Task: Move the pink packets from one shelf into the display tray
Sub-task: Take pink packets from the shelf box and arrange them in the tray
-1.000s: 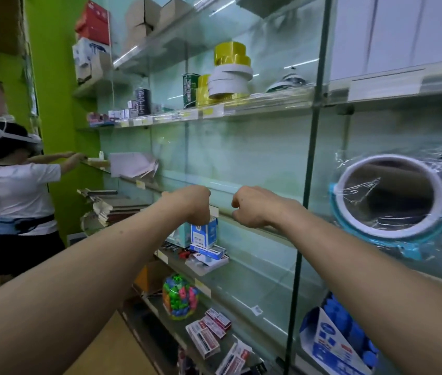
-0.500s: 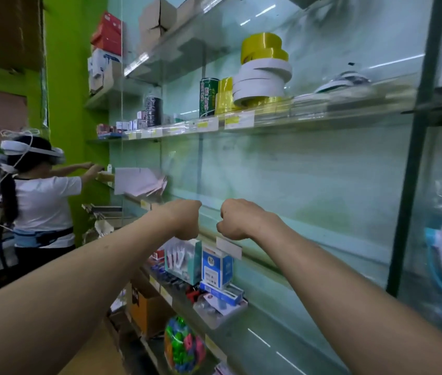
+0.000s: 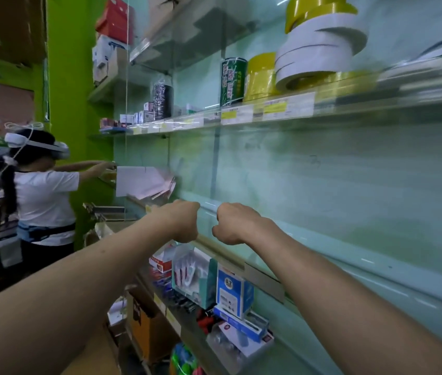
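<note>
Blur smears much of the right side, so we cannot read the price labels (image 3: 286,108) along the upper glass shelf (image 3: 349,104), and the frame edge cuts off that shelf's far end. We see only the backs of the left hand (image 3: 184,221) and the right hand (image 3: 234,224). Both are curled into fists, side by side and near each other but apart, in front of the middle shelf (image 3: 263,280), and nothing shows in either grip. The pink packets (image 3: 144,182) lie on that shelf beyond the left hand, a loose flat pile of pale, papery sheets with blurred edges. We cannot pick out a display tray with any certainty. Above, wide tape rolls (image 3: 320,50), glossy yellow and matt white, are stacked beside a green printed can (image 3: 232,81). Below the arms, the lower shelf (image 3: 187,331) carries an upright blue-and-white carton (image 3: 232,289). Just beside it is a clear plastic blister pack (image 3: 190,272) holding slim items we cannot name. At the left, another person (image 3: 44,196) in a white shirt reaches towards the shelving
</note>
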`<state>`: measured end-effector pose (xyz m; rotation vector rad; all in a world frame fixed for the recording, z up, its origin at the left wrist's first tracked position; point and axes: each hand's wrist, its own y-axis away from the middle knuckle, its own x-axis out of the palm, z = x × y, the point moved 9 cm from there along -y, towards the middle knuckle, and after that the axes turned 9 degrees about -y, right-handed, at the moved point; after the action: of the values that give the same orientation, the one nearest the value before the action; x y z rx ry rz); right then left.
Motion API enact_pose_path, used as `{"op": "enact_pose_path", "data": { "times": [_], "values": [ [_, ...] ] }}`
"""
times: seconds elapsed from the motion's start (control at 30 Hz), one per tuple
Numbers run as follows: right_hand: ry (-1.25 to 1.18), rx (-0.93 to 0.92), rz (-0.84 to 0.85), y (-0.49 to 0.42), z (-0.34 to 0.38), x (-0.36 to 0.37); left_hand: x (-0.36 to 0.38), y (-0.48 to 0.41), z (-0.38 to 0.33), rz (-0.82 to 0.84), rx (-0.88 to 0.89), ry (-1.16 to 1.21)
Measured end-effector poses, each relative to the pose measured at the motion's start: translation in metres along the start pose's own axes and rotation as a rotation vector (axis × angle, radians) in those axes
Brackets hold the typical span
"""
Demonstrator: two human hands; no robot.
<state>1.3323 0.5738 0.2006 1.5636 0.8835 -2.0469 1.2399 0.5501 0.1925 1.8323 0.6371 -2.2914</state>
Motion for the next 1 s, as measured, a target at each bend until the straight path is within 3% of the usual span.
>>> {"op": "enact_pose_path", "data": {
  "times": [0.17, 0.7, 1.0],
  "values": [
    [0.025, 0.015, -0.002, -0.041, 0.02, 0.015, 0.024, -0.038, 0.033, 0.002, 0.032, 0.027],
    [0.056, 0.296, -0.03, -0.155, 0.063, 0.058, 0.076, -0.153, 0.128, 0.016, 0.231, 0.017],
    [0.08, 0.32, -0.03, -0.233, 0.06, 0.088, 0.116, -0.224, 0.148, 0.034, 0.268, 0.084]
  ]
}}
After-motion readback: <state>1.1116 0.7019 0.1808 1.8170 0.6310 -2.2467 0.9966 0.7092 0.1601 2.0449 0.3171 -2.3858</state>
